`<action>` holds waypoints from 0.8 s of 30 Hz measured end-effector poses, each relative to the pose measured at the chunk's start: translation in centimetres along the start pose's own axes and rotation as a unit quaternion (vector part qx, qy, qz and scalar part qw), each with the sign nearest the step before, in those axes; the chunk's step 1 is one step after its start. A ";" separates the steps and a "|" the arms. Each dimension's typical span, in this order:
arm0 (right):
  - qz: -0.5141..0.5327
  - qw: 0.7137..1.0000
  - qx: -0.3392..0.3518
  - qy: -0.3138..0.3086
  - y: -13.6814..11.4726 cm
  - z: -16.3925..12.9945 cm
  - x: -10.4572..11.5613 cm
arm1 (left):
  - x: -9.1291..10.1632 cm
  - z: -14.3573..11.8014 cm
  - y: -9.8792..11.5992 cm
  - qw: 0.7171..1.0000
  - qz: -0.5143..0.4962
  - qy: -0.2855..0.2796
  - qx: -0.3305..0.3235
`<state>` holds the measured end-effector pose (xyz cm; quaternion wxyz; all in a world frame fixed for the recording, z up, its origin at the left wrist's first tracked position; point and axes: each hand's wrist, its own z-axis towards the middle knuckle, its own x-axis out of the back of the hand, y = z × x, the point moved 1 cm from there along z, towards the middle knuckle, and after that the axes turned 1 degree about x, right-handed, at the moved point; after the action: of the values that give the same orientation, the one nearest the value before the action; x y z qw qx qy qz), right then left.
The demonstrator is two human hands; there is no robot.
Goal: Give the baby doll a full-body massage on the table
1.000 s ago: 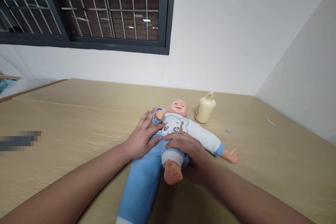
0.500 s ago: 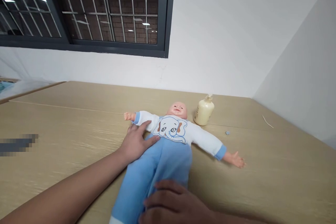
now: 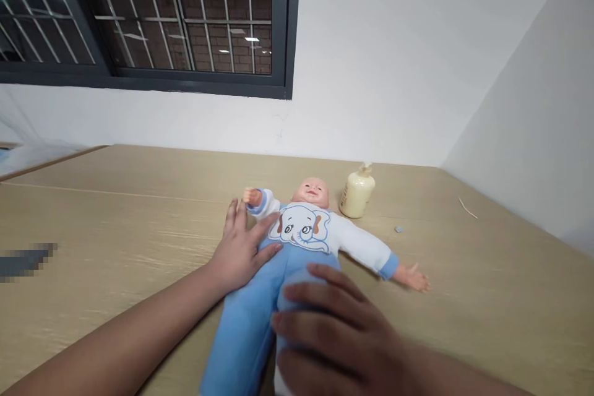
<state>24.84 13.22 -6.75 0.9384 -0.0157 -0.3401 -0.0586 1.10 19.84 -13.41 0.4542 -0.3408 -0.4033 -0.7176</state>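
Note:
A baby doll [image 3: 309, 260] lies on its back on the wooden tabletop, dressed in a white top with an elephant patch and blue trousers. My left hand [image 3: 241, 250] rests against the doll's side and belly, fingers spread, its fingertips close to the doll's small raised arm. Over the doll's leg on the right, my right hand [image 3: 338, 328] is curled with its fingers around the trouser leg; it is slightly blurred and its thumb is hidden. That leg looks bent, with white fabric showing under my fingers. The lower ends of both legs are cut off or covered.
A cream pump bottle [image 3: 357, 193] stands beside the doll's head. A small grey-blue bit [image 3: 398, 229] and a thin pale strip [image 3: 468, 208] lie to the right on the tabletop [image 3: 139, 216]. Behind are a white wall and a barred window [image 3: 185, 18]. A pixelated dark patch shows at left.
My right hand has moved up along the doll, and the leg under it now looks bent. The doll's arm beside my left hand has tipped upward and inward.

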 end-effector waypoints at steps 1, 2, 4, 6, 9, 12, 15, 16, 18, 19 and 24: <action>-0.004 1.000 -0.006 0.007 0.5 0.2 0.1 | 0.1 0.0 0.1 0.999 0.009 0.005 -0.036; -0.003 1.000 -0.005 0.008 1.1 0.1 0.0 | 0.1 0.0 0.2 0.998 0.015 0.009 -0.068; 0.011 1.000 -0.006 -0.003 2.5 -0.4 -0.9 | 0.2 0.1 0.3 0.993 0.023 0.011 -0.111; 0.035 0.999 -0.011 -0.006 4.0 -1.2 -2.1 | 0.2 0.3 0.3 0.991 0.025 0.008 -0.129; 0.054 0.998 -0.033 -0.006 5.6 -2.5 -3.8 | 0.1 0.3 0.2 0.990 0.021 0.005 -0.142; 0.052 0.998 -0.043 0.002 5.9 -3.1 -4.2 | -0.2 0.2 0.2 0.993 0.005 0.000 -0.121; 0.043 0.998 -0.033 0.017 4.8 -2.6 -3.3 | -0.5 0.0 0.0 0.999 -0.022 -0.003 -0.035; 0.040 0.999 -0.028 0.014 4.1 -2.3 -3.0 | -0.6 -0.1 0.0 0.999 -0.031 0.003 -0.005; 0.028 1.000 -0.005 -0.008 2.5 -1.8 -2.6 | -0.6 -0.1 0.0 0.998 -0.050 0.018 0.040; 0.019 1.000 0.011 -0.015 1.6 -1.6 -2.7 | -0.6 -0.1 0.0 0.996 -0.059 0.023 0.055; -0.009 0.996 0.080 0.024 -1.2 -3.6 -6.6 | -0.3 -0.1 -0.2 0.991 -0.086 0.000 0.107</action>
<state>22.00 12.39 -13.76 0.9441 0.0643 -0.3208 -0.0399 0.96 19.93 -13.76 0.4247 -0.2546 -0.5058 -0.7064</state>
